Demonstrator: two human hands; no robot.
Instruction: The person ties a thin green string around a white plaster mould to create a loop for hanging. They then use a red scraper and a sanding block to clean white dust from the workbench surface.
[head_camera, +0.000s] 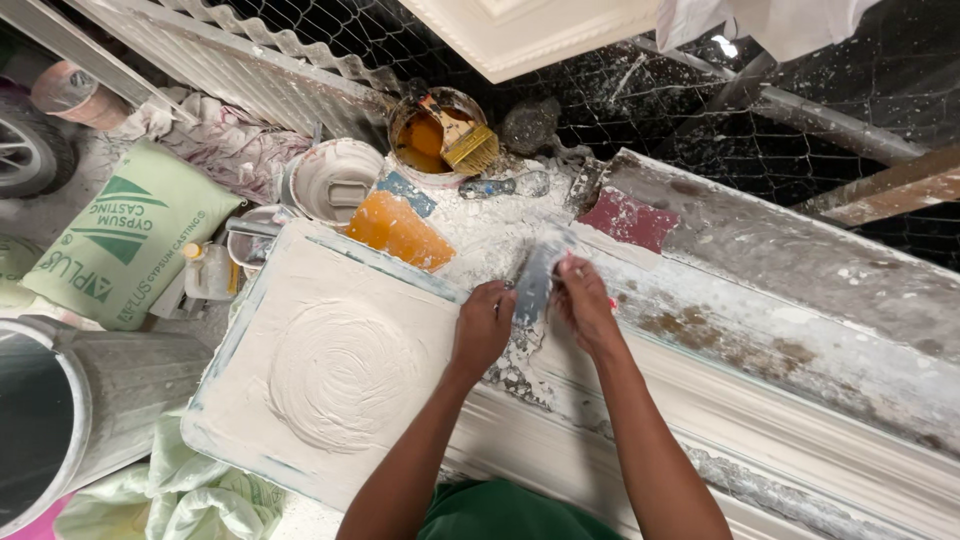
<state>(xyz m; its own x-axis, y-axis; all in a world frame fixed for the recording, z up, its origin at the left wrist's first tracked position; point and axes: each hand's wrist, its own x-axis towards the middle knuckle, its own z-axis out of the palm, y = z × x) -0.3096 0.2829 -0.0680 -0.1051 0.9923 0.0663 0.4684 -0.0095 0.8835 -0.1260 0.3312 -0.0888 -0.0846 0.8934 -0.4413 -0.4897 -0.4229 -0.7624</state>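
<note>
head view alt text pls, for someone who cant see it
Seen from above, a person's left hand and right hand together grip a plaster-caked scraper blade over a long white moulding form. To the left lies a flat board spread with swirled wet plaster; behind it stand a tin of orange liquid with a brush and a green gypsum bag.

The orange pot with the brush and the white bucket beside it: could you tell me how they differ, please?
The orange pot holds orange liquid and a yellow-bristled brush; the white bucket shows a pale, plaster-coated inside with no brush. The orange pot has a darker, stained rim, while the white bucket is white all over. The white bucket looks slightly wider. Both are round, open-topped and stand beside the plaster-covered board.
</note>
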